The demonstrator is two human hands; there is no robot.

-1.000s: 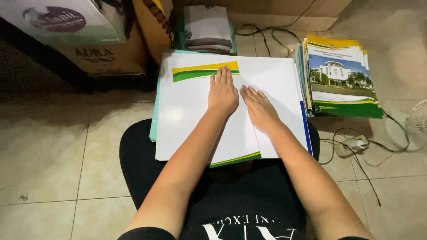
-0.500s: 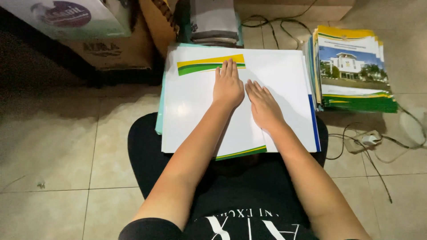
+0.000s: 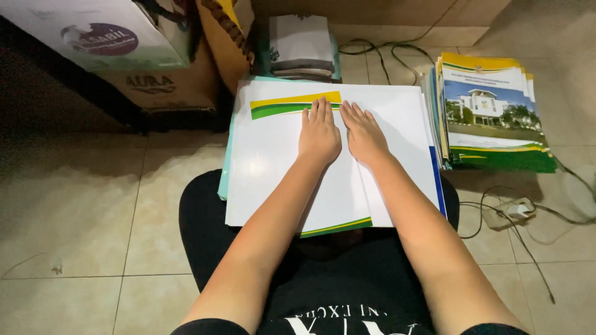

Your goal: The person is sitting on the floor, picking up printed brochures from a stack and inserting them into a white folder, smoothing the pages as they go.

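Both of my hands lie flat, side by side, on a large white folded sheet (image 3: 267,167) with yellow and green stripes, resting on my lap and the floor. My left hand (image 3: 319,133) presses palm down near the sheet's centre fold, fingers pointing away and close together. My right hand (image 3: 363,133) lies just beside it on the right panel, fingers slightly spread. Neither hand grips anything. More sheets lie under the top one, with a teal edge (image 3: 225,167) showing at the left and a blue edge (image 3: 437,183) at the right.
A stack of printed covers (image 3: 490,118) with a building picture stands to the right. Cardboard boxes (image 3: 149,87) sit at the back left, a small pile of grey-white booklets (image 3: 302,46) behind the sheet. Cables and a plug adapter (image 3: 512,211) lie on the tiled floor at the right.
My right hand has slid forward along the sheet to lie level with my left hand. The view has shifted slightly; the sheet stays in place.
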